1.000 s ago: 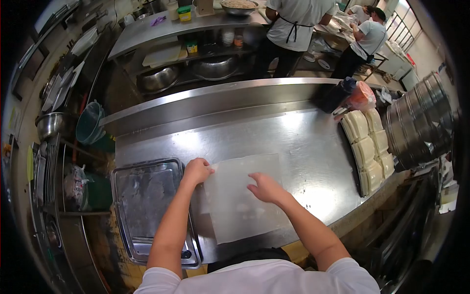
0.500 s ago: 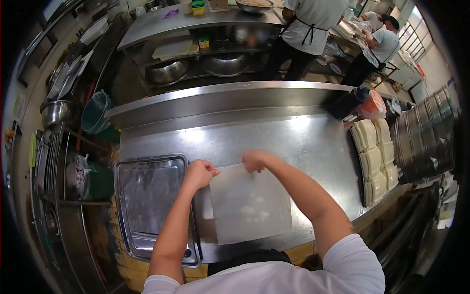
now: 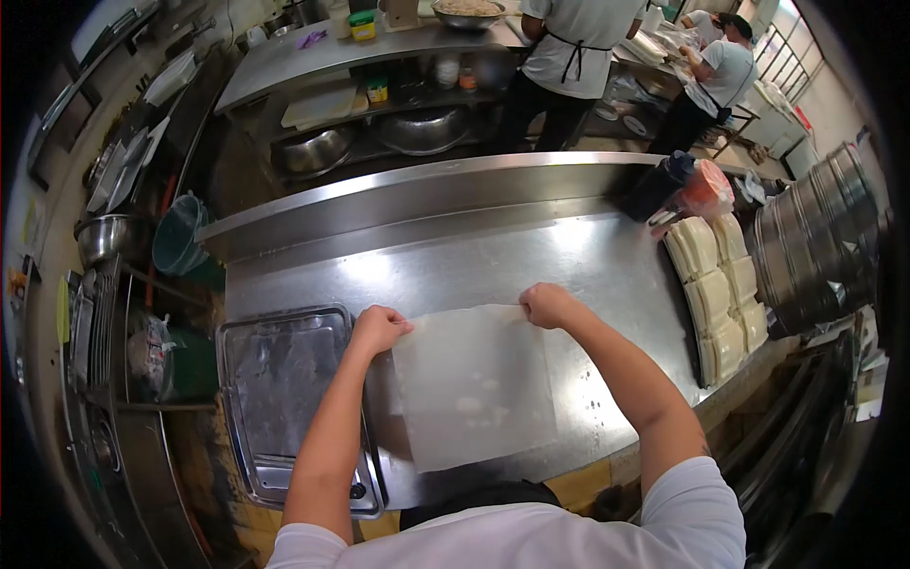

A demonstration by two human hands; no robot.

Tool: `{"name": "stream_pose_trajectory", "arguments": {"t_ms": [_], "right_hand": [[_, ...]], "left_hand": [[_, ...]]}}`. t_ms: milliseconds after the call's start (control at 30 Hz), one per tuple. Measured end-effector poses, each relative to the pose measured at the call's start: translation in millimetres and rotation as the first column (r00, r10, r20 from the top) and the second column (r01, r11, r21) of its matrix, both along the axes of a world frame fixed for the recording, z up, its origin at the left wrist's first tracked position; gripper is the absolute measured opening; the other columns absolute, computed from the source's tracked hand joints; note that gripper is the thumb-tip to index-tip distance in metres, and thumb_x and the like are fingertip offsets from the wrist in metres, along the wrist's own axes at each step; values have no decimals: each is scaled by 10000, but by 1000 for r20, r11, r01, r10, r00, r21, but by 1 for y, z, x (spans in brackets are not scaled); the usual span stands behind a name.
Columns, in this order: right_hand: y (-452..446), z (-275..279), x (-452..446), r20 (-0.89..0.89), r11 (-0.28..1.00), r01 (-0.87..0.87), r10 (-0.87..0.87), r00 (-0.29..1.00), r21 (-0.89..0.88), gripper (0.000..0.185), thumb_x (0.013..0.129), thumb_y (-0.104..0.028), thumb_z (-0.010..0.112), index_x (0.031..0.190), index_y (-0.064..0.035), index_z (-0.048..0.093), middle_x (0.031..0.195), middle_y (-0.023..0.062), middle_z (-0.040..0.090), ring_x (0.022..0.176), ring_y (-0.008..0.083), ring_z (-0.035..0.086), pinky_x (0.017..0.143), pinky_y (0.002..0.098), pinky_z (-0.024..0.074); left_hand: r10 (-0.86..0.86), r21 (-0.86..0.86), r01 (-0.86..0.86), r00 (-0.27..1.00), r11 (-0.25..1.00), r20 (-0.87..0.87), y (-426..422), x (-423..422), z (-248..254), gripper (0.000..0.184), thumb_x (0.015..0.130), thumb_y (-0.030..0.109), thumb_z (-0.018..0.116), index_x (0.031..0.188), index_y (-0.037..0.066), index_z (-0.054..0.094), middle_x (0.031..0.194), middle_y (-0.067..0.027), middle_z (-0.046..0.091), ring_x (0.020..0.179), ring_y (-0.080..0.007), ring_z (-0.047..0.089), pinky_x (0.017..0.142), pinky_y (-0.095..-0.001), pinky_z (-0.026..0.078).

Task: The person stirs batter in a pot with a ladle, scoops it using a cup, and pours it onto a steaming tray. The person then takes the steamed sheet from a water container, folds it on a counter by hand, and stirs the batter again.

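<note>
Sheet [image 3: 479, 389], thin, whitish and translucent, spread between the two hands over the middle of the near part of a metal counter [image 3: 455, 270]. Its far edge runs between the hands, and its near edge lies close to the near edge of the counter. Pale spots show in its lower half; whether they lie on it or show through it cannot be told, nor can it be told whether the whole sheet touches the metal. Left hand [image 3: 381, 330]: closed, pinching the sheet's far left corner between thumb and fingers. Right hand [image 3: 550, 305]: fingers curled in, gripping the sheet at its far right corner.

To the left of the sheet, at the left edge of the counter, lies a rectangular metal tray [image 3: 284, 389], its surface streaked with a whitish film; the left forearm passes over its right side. Along the right edge stand cream-coloured blocks [image 3: 716, 294], set in two columns on a dark base. At the far right corner are a dark bottle-like object [image 3: 664, 180], tilted, and, just beside it, an orange-pink container [image 3: 704, 190] in clear plastic. Beyond the blocks, on the right, is a tilted stack of round metal vessels [image 3: 820, 237]. A raised metal ledge [image 3: 408, 190] borders the far edge of the counter. In the background, a person in a dark apron [image 3: 578, 57] stands by a second metal table [image 3: 275, 71], which bears a filled bowl [image 3: 467, 14].
</note>
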State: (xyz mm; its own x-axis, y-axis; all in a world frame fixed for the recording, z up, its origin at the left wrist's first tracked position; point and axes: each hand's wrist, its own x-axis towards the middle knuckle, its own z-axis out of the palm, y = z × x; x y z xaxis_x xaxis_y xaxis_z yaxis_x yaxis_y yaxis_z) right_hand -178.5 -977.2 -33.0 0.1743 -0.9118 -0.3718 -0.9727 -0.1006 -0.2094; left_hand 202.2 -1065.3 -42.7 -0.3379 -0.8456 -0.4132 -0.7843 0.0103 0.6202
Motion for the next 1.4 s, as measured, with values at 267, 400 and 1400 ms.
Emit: {"name": "stream_pose_trajectory", "arguments": {"t_ms": [267, 400, 1400], "right_hand": [[50, 35, 0, 231, 955, 239, -196, 953, -176, 88, 834, -127, 716, 854, -50, 753, 856, 173, 742, 842, 393, 705, 773, 485, 559], [100, 45, 7, 277, 908, 318, -242, 930, -274, 138, 861, -154, 676, 891, -77, 786, 851, 215, 732, 817, 421, 708, 766, 514, 565], [182, -43, 139, 97, 941, 220, -202, 975, -257, 812, 1049, -489, 490, 1587, 84, 282, 1675, 285, 256, 1577, 423, 206, 1275, 565, 157]], "left_hand": [[34, -147, -54, 990, 988, -135, 41, 14, 25, 273, 845, 272, 861, 955, 29, 805, 812, -136, 761, 711, -181, 681, 681, -356, 539], [36, -264, -75, 988, 961, -151, 89, 24, 57, 181, 853, 231, 822, 950, 78, 812, 890, -126, 753, 796, -286, 710, 751, -388, 556], [1, -429, -75, 986, 900, -170, 190, 74, 66, 180, 844, 149, 782, 1010, 78, 780, 1061, -94, 727, 1056, -333, 641, 916, -431, 531]]}}
